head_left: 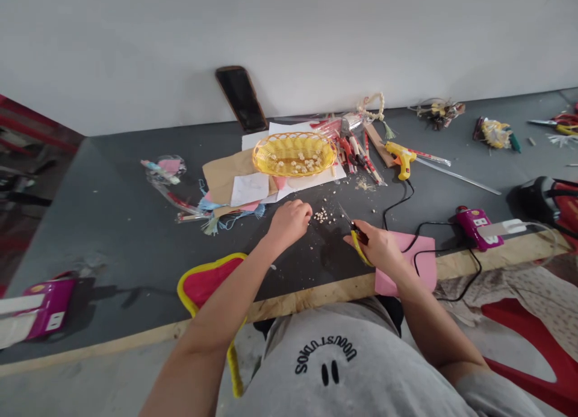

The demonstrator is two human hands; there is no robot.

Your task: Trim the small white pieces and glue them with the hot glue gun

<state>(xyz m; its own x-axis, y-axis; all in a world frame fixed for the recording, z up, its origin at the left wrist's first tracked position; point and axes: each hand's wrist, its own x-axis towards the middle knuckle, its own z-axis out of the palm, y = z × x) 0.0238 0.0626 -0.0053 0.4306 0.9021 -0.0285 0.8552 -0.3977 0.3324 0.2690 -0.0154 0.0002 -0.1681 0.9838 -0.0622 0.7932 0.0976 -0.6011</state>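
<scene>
In my right hand [379, 245] is a pair of scissors [361, 248] with yellow and dark handles, its thin blades pointing up and left over the table. My left hand [291, 223] is closed, fingers curled together, just left of a small scatter of pale bead-like pieces [323, 216]. Whatever its fingertips hold, if anything, is too small to make out. A few more of these bits lie around the pile, some near the scissor tips. Beyond both hands stands a yellow woven basket [293, 141] with several pale pieces inside.
A yellow glue gun [401, 158] with a black cord lies to the right, near a pink sheet [422, 257] and a purple power socket [479, 227]. Papers, tassels [212, 224] and red-patterned sticks surround the basket. A phone [241, 98] leans on the wall. A red-and-yellow cushioned piece [208, 281] overlaps the front edge.
</scene>
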